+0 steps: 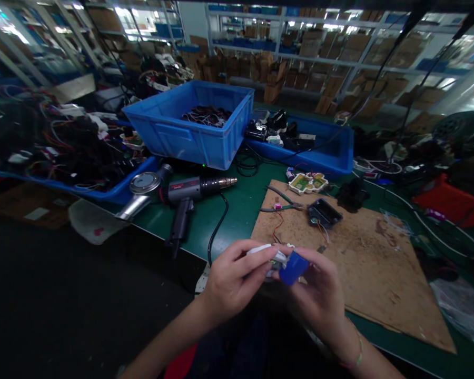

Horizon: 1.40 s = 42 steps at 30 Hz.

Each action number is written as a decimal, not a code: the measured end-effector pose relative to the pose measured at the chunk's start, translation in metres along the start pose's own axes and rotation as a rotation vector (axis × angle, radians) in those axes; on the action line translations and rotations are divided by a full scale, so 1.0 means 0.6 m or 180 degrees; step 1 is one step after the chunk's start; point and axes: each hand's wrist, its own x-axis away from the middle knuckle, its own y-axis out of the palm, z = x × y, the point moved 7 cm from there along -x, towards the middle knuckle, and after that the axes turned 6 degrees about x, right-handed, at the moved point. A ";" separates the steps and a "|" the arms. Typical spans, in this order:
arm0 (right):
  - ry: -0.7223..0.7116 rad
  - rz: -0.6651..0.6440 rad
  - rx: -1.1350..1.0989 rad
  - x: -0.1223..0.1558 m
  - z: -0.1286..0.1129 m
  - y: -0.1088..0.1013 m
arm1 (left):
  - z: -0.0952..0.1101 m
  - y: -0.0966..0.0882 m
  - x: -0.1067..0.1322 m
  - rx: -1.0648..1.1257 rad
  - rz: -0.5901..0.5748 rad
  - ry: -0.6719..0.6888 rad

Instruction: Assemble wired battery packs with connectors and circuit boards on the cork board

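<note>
Between my two hands, over the front edge of the bench, is a small white plastic part (276, 255) joined or pressed against a blue block (294, 268). My left hand (237, 276) has its thumb and fingers closed on the white part. Pinched in my right hand (319, 284) is the blue block; its exact kind does not show. Just beyond them, on a brown board (371, 258), lie an open black housing (324, 213) with thin wires and a pair of green-handled pliers (286, 202). A white casing with a circuit board (308, 182) sits at the board's far edge.
A heat gun (189, 189) with a black cable lies left on the green bench (237, 231), beside a metal cylinder part (144, 182). Blue bins (181, 137) stand behind, one stacked high. Wire heaps (75, 142) fill the left; an orange bin (450, 202) is at right.
</note>
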 end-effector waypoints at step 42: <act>0.0521 0.1741 -0.0543 0.011 -0.015 -0.059 | -0.021 0.086 0.052 0.0254 0.1500 -0.0014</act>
